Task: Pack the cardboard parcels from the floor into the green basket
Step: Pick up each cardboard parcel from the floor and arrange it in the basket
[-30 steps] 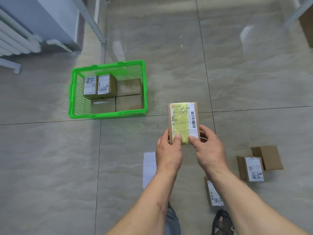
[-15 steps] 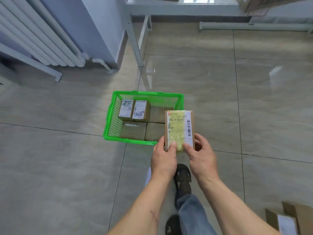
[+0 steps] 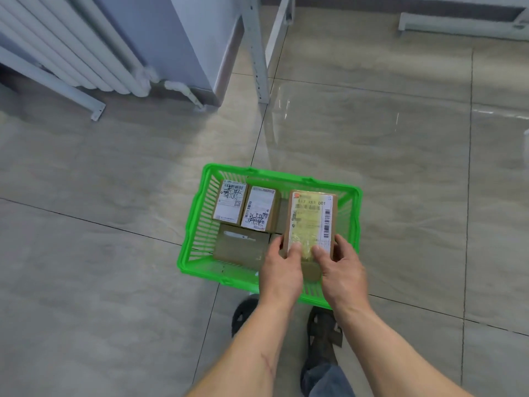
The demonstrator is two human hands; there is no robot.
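On the head view I see both hands clamped on one parcel [image 3: 312,222]: my left hand [image 3: 282,267] grips its near left corner and my right hand [image 3: 340,266] its near right corner, thumbs pressed on the yellow-taped label. I hold it over the right half of the basket [image 3: 190,253], which stands on the floor [image 3: 114,282]. Two labelled parcels [image 3: 245,207] sit at the far left inside it, a plain one [image 3: 242,247] in front of them.

The held parcel's [image 3: 311,222] label is showing "1X7 XB9 001", partly blurred, above barcodes. Two labelled parcels [image 3: 245,208] in the basket [image 3: 197,224] are bearing handwritten scrawls and barcodes, all unreadable.
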